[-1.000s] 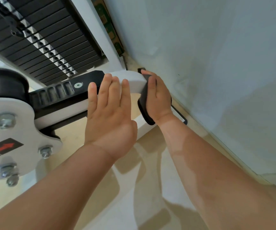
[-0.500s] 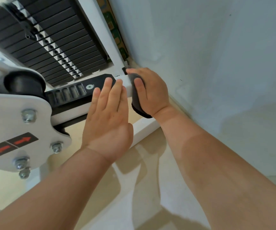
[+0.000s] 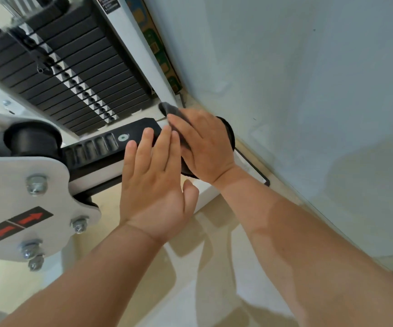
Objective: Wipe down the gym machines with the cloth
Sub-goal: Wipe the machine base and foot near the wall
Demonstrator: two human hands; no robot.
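Cream floor tile (image 3: 190, 291) lies glossy beneath both forearms, nearest the camera; a slick footing if the person leans harder into the wipe. Above it the left hand (image 3: 153, 185) lies flat, fingers straight and close together, resting on the machine arm (image 3: 101, 147), whose black ribbed cover runs back to a white pivot plate (image 3: 25, 197) with bolts and a red double-arrow sticker. That sticker suggests the arm swings; the flat palm only steadies it and grips nothing, so a firm push could, I judge, turn the arm and slide the palm toward the plate's edge, where fingers might be nipped. Just beyond, the right hand (image 3: 204, 147) curls over the dark cloth (image 3: 170, 111) and clamps it round the arm's far end; the cloth is bunched, one corner poking out past the fingertips, so little of it may meet the surface and the cover's ribbed recesses could go unwiped. The loose corner might also slip off the end and leave bare skin on the metal. Farther back stands the weight stack (image 3: 72, 74); the wall (image 3: 308, 90) rises close by the right hand, and a wide stroke may scrape the knuckles.
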